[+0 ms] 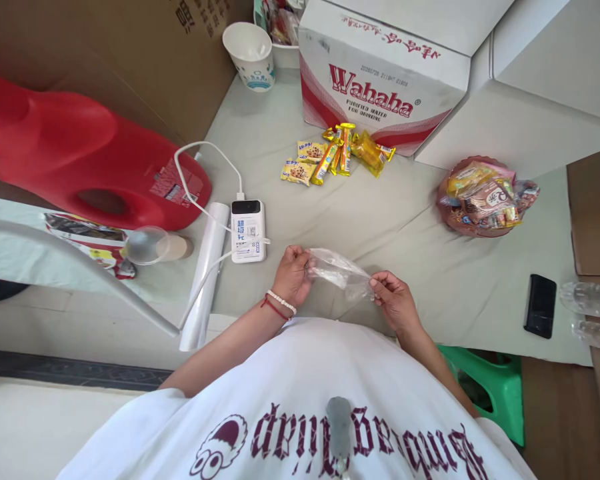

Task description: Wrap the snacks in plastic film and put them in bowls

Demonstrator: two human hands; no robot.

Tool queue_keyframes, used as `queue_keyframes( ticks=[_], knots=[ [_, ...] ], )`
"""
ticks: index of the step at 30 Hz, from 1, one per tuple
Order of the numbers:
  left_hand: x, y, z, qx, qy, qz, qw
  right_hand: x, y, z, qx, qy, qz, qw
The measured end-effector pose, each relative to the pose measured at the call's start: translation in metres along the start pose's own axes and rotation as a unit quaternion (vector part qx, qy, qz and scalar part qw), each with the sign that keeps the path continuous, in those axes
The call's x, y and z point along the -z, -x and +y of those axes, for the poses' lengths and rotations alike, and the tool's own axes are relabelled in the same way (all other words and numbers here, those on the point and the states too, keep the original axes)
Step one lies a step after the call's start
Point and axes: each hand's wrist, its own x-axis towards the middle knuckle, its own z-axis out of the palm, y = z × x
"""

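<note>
Thin clear plastic (337, 267) (bag or loose film, cannot tell which) extends sideways near the front edge of the desk (400, 213). Left hand (295, 275): grip pinching one end. Right hand (394, 299): grip pinching the opposite end. Yellow-wrapped snacks (347, 150) lie beyond, beside the Wahaha carton (375, 80).

Snacks (325, 162), power bank (247, 243), phone (540, 305) on table (400, 223).

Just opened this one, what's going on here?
A person's left hand and right hand hold what looks like a clear plastic bag between them, near the table's near edge. Beyond it, yellow snack packets lie by the Wahaha box. A bowl of wrapped snacks stands to the right.
</note>
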Motion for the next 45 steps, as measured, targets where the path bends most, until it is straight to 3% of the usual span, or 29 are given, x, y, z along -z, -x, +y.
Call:
queue_keyframes(
  ticks=[2,4,7,10,12,14,15,16,18,19,21,23,25,28,30,33,37,39,41,45],
  knots=[
    [0.0,-0.002,0.0,0.012,-0.028,0.008,0.999,0.007,0.0,0.002,0.015,0.034,0.004,0.999],
    [0.001,-0.001,0.002,0.031,-0.093,-0.018,0.995,0.018,-0.001,-0.005,0.08,0.105,0.004,0.991],
    [0.003,0.002,0.008,0.014,-0.207,-0.109,0.972,0.038,-0.009,-0.031,0.204,0.216,-0.007,0.955],
    [0.004,0.005,0.011,0.011,-0.244,-0.222,0.944,0.053,-0.025,-0.066,0.247,0.278,-0.004,0.928],
    [0.003,0.005,0.009,0.039,-0.227,-0.269,0.935,0.056,-0.034,-0.086,0.299,0.324,0.082,0.894],
    [0.001,0.005,0.005,0.023,-0.202,-0.241,0.949,0.052,-0.04,-0.099,0.352,0.347,0.215,0.843],
    [0.0,0.006,0.002,-0.006,-0.192,-0.204,0.96,0.048,-0.04,-0.102,0.353,0.343,0.254,0.833],
    [-0.001,0.006,0.0,-0.039,-0.187,-0.166,0.967,0.041,-0.039,-0.101,0.33,0.333,0.25,0.847],
    [-0.004,0.01,-0.004,-0.098,-0.189,-0.113,0.97,0.022,-0.035,-0.092,0.227,0.291,0.132,0.92],
    [-0.006,0.013,-0.005,-0.117,-0.197,-0.107,0.967,0.011,-0.034,-0.084,0.167,0.263,0.053,0.949],
    [-0.009,0.018,-0.007,-0.138,-0.218,-0.123,0.958,-0.013,-0.034,-0.065,0.082,0.198,-0.05,0.976],
    [-0.012,0.02,-0.008,-0.153,-0.225,-0.135,0.953,-0.032,-0.038,-0.049,0.047,0.132,-0.067,0.988],
    [-0.014,0.016,-0.009,-0.162,-0.194,-0.103,0.962,-0.039,-0.046,-0.041,0.035,0.066,-0.046,0.996],
    [-0.011,0.003,-0.008,-0.154,-0.115,-0.004,0.981,-0.03,-0.055,-0.038,0.038,0.008,-0.008,0.999],
    [-0.007,-0.005,-0.007,-0.123,-0.081,0.025,0.989,-0.017,-0.057,-0.037,0.035,0.013,-0.007,0.999],
    [-0.001,-0.009,-0.006,-0.072,-0.081,0.017,0.994,-0.002,-0.053,-0.031,0.035,0.06,0.006,0.998],
    [0.002,-0.002,-0.004,-0.056,-0.111,-0.005,0.992,-0.004,-0.035,-0.03,0.124,0.122,0.086,0.981],
    [0.0,0.002,-0.003,-0.043,-0.099,-0.024,0.994,-0.016,-0.026,-0.034,0.156,0.14,0.06,0.976],
    [-0.003,0.004,-0.003,-0.027,-0.079,-0.034,0.996,-0.031,-0.02,-0.039,0.18,0.176,-0.014,0.968],
    [-0.005,0.007,-0.004,-0.01,-0.07,-0.034,0.997,-0.058,-0.022,-0.036,0.268,0.313,-0.137,0.901]
  ],
)
